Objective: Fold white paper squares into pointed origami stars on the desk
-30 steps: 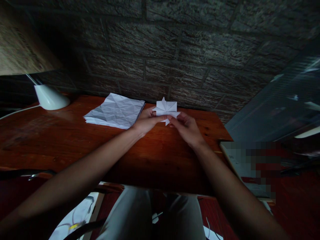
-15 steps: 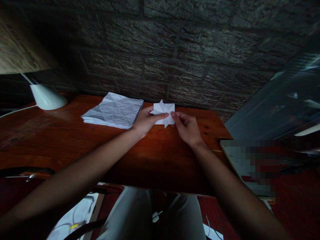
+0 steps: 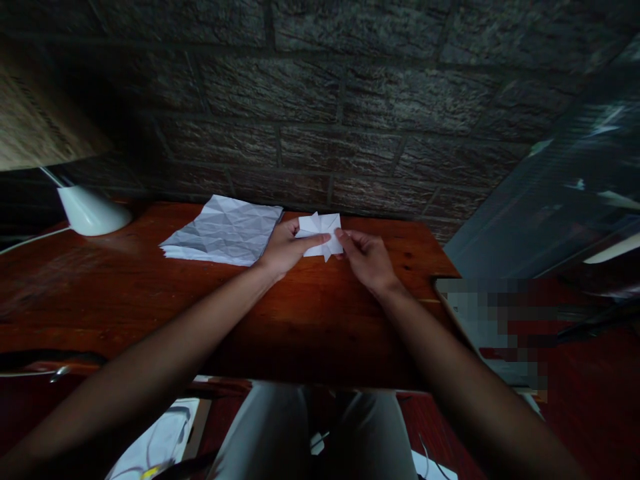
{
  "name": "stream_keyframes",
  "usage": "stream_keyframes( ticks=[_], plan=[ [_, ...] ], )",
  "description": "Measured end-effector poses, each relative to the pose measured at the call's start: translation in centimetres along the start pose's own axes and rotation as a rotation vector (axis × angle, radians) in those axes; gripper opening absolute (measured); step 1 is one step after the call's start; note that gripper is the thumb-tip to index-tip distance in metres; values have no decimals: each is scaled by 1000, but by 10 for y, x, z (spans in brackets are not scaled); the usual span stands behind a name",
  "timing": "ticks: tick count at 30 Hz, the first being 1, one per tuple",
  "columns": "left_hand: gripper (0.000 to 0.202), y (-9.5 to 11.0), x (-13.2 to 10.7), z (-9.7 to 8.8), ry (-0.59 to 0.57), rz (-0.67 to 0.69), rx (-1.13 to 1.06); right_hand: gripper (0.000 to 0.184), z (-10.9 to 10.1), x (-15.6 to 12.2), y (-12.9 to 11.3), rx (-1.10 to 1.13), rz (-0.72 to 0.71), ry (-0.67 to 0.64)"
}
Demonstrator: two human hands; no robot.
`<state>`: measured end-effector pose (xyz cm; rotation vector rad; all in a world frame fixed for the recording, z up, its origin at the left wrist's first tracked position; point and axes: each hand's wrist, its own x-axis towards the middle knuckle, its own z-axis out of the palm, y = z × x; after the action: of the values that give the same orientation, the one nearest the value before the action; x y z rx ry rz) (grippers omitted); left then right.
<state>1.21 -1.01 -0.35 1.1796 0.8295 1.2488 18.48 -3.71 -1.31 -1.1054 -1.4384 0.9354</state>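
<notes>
A small folded white paper [image 3: 319, 225], origami-like with pointed flaps sticking out above and below, is held between both hands over the table. My left hand [image 3: 284, 250] grips it from the left, thumb pressed flat on its face and fingers behind. At its right edge my right hand [image 3: 367, 259] pinches the paper between thumb and fingers, the fingertips partly hidden. Just left of my left hand lies a stack of creased white paper sheets [image 3: 225, 230], its top sheet covered in a grid of fold lines.
The wooden table [image 3: 310, 320] meets a dark brick wall [image 3: 310, 93]. On its left stands a lamp with a white base [image 3: 93, 210] and a woven shade [image 3: 40, 113]. A grey panel [image 3: 510, 200] rises on the right. My legs [image 3: 270, 427] are under the table edge.
The view has tilted slightly, so everything sits a little lower and further left. Both hands keep hold of the folded paper; its left and right flaps look less visible now.
</notes>
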Motion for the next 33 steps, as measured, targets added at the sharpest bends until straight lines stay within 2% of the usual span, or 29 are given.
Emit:
stream_keyframes(
  ticks=[7,14,20,25,33],
  plan=[
    [39,-7,4,-1,26,-24,-58,44,1,3,-5,144,65,-36],
    [43,-9,3,3,38,-14,-123,42,-2,3,-10,126,40,1],
    [42,-3,3,3,-18,19,-66,39,-7,7,-3,90,13,22],
    [40,7,6,-5,-50,-27,-101,39,-9,9,-1,38,16,44],
    [38,2,9,-14,-156,42,77,40,-7,7,-5,57,-1,-9]
  ],
)
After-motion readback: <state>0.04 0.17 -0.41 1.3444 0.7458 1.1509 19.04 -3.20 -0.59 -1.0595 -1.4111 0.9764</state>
